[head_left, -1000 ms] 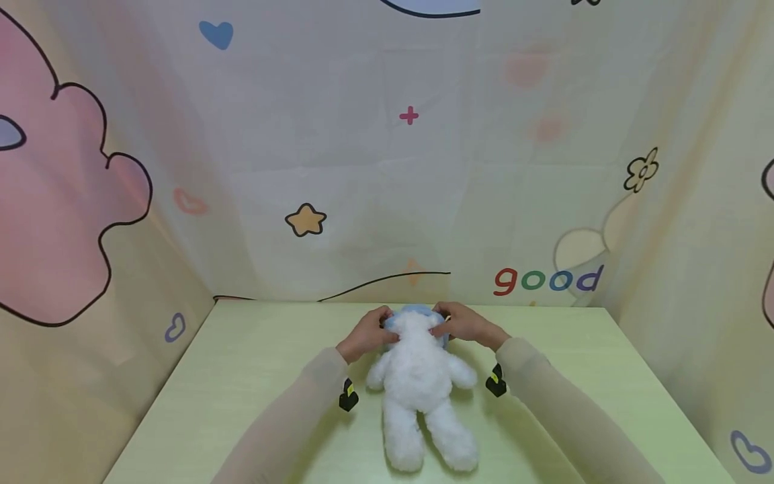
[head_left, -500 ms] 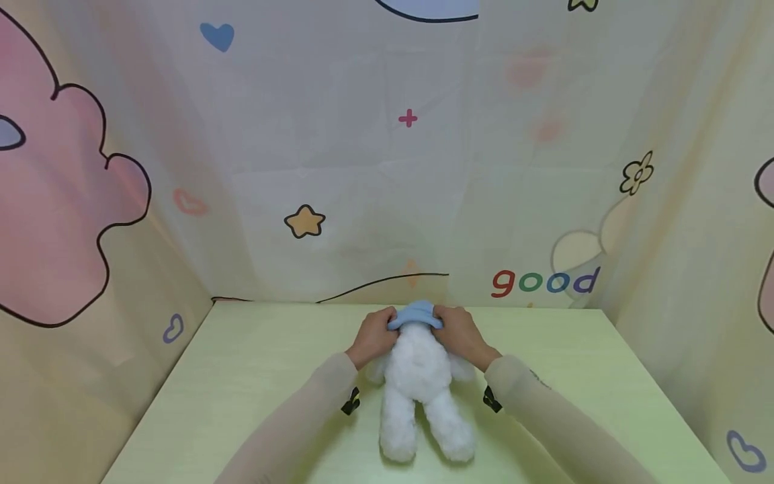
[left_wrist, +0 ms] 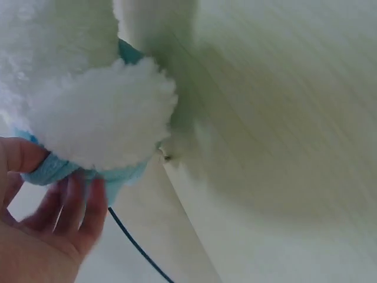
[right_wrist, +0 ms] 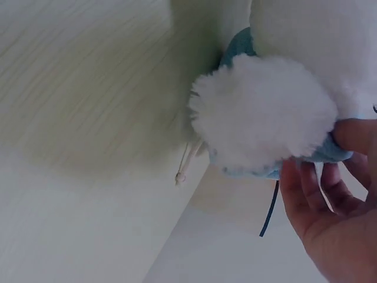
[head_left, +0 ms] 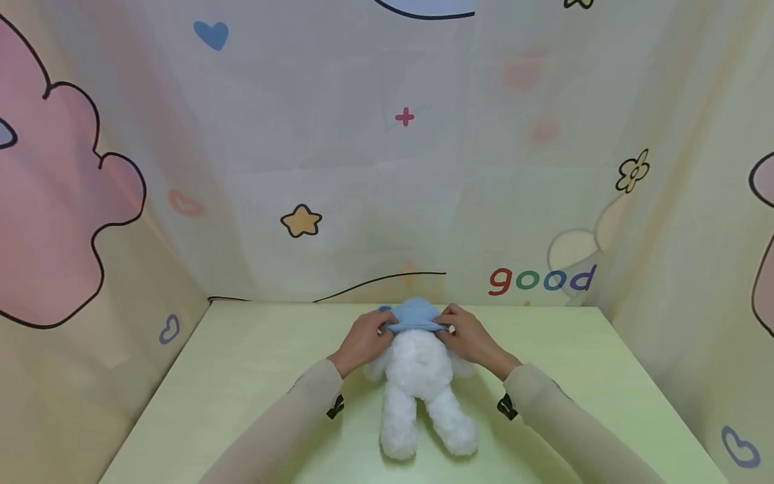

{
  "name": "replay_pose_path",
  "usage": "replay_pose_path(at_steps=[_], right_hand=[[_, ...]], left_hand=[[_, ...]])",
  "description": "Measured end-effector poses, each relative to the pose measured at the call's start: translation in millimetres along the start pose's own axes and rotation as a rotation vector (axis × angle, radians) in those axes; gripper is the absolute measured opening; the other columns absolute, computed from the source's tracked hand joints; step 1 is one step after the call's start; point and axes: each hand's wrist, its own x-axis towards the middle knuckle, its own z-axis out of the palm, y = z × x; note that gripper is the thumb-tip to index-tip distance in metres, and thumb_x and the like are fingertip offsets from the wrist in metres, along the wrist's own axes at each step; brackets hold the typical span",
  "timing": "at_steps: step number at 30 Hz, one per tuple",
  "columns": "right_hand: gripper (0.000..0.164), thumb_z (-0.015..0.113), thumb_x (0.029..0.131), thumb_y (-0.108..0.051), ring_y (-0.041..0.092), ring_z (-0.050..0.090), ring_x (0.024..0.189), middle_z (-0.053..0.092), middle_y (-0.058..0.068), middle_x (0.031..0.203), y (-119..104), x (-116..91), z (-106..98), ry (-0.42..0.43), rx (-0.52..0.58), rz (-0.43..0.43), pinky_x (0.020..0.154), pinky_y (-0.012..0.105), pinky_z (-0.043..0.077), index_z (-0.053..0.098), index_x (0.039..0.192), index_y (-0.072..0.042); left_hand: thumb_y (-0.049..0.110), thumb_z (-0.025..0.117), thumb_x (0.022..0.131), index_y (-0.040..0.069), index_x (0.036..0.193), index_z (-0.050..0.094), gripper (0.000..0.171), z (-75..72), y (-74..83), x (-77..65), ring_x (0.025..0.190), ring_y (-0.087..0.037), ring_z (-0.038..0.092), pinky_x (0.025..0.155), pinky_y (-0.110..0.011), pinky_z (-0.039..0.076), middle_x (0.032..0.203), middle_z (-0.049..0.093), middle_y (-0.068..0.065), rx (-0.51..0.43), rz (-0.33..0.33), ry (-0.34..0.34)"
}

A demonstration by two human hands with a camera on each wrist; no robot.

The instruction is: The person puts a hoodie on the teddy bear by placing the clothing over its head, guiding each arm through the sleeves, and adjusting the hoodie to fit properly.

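Two hands pinching one blue hat, one white plush

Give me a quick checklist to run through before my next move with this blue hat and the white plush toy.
1. Left hand on the blue hat: ok, thumb and fingers pinch its edge.
2. Right hand on the hat: ok, it pinches the opposite side.
3. Hat edge level: ok, it runs roughly straight across in the head view.
4. White plush toy supported: ok, its legs appear to rest on the table.
5. Hat seated properly on the head: cannot tell, the inside is hidden.
6. Toy's face in sight from above: not ok, the head view shows none.
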Motion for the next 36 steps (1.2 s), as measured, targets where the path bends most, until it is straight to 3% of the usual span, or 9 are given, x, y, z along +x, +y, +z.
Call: replay_pose_path(at_steps=[5, 9, 11, 14, 17, 19, 23, 29, 36], right_hand=[[0.020, 0.060, 0.091, -0.002, 0.024, 0.069, 0.089, 0.072, 0.012, 0.105, -4, 0, -4, -0.021, 0.070, 0.039, 0.077, 0.038, 0.056, 0.065, 0.110, -0.005], [0.022, 0.053, 0.091, 0.000, 0.023, 0.069, 0.091, 0.072, 0.012, 0.109, -3, 0, -4, -0.070, 0.136, 0.061, 0.079, 0.037, 0.054, 0.060, 0.111, -0.009], [0.023, 0.051, 0.094, -0.002, 0.023, 0.067, 0.097, 0.070, 0.011, 0.114, 0, -1, -4, -0.122, 0.166, 0.043, 0.082, 0.036, 0.053, 0.061, 0.114, -0.009], [0.030, 0.054, 0.098, -0.012, 0.028, 0.061, 0.113, 0.062, 0.015, 0.128, 5, -4, -9, -0.255, 0.269, 0.024, 0.093, 0.041, 0.052, 0.057, 0.128, -0.006], [0.058, 0.065, 0.095, -0.027, 0.035, 0.048, 0.131, 0.047, 0.018, 0.146, 9, -10, -15, -0.411, 0.378, 0.058, 0.104, 0.050, 0.046, 0.043, 0.144, -0.006], [0.078, 0.073, 0.089, -0.033, 0.038, 0.041, 0.138, 0.037, 0.019, 0.153, 10, -13, -17, -0.476, 0.405, 0.074, 0.109, 0.055, 0.039, 0.033, 0.151, -0.007], [0.092, 0.082, 0.079, -0.035, 0.038, 0.040, 0.138, 0.035, 0.019, 0.153, 9, -16, -13, -0.471, 0.363, 0.051, 0.109, 0.057, 0.037, 0.032, 0.150, -0.005], [0.067, 0.084, 0.078, -0.031, 0.027, 0.055, 0.120, 0.056, 0.009, 0.131, 7, -21, 0, -0.372, 0.246, 0.005, 0.102, 0.046, 0.045, 0.051, 0.131, -0.007], [0.038, 0.086, 0.074, -0.024, 0.010, 0.056, 0.093, 0.064, -0.005, 0.100, 12, -25, 10, -0.290, 0.217, -0.123, 0.085, 0.029, 0.048, 0.062, 0.103, -0.017]], left_hand=[[0.004, 0.056, 0.092, 0.008, 0.111, 0.072, 0.025, -3.2, 5.1, -3.4, 0.080, -0.019, 0.063, 0.071, -0.028, 0.049, 0.102, 0.068, -0.009, -0.023, 0.015, 0.009], [0.005, 0.050, 0.094, 0.009, 0.117, 0.068, 0.029, -4.0, 5.4, -5.4, 0.090, -0.019, 0.070, 0.078, -0.030, 0.055, 0.112, 0.072, -0.010, -0.069, 0.001, -0.039], [0.008, 0.048, 0.096, 0.008, 0.120, 0.065, 0.030, -6.4, 2.8, -5.9, 0.100, -0.022, 0.067, 0.085, -0.035, 0.054, 0.118, 0.069, -0.010, -0.128, -0.016, -0.113], [0.017, 0.050, 0.095, 0.008, 0.136, 0.054, 0.042, -14.2, -2.3, -8.3, 0.121, -0.024, 0.056, 0.100, -0.042, 0.048, 0.137, 0.054, -0.010, -0.233, -0.065, -0.322], [0.030, 0.063, 0.091, 0.013, 0.151, 0.035, 0.068, -22.8, -7.7, -12.0, 0.139, -0.026, 0.038, 0.112, -0.048, 0.036, 0.155, 0.031, -0.009, -0.276, -0.135, -0.527], [0.038, 0.072, 0.086, 0.015, 0.154, 0.029, 0.084, -25.7, -10.2, -14.1, 0.144, -0.026, 0.032, 0.116, -0.050, 0.031, 0.158, 0.023, -0.009, -0.261, -0.146, -0.590], [0.042, 0.080, 0.081, 0.011, 0.144, 0.043, 0.080, -20.1, -12.9, -15.3, 0.134, -0.025, 0.043, 0.111, -0.046, 0.038, 0.146, 0.038, -0.009, -0.180, -0.064, -0.536], [0.033, 0.082, 0.080, 0.013, 0.103, 0.060, 0.038, -6.7, -11.2, -18.7, 0.099, -0.013, 0.052, 0.091, -0.033, 0.046, 0.106, 0.054, 0.002, -0.074, 0.041, -0.387], [0.036, 0.079, 0.081, 0.017, 0.073, 0.045, 0.039, 6.5, -6.9, -24.8, 0.058, -0.004, 0.032, 0.059, -0.017, 0.029, 0.063, 0.032, 0.010, 0.067, 0.116, -0.292]])
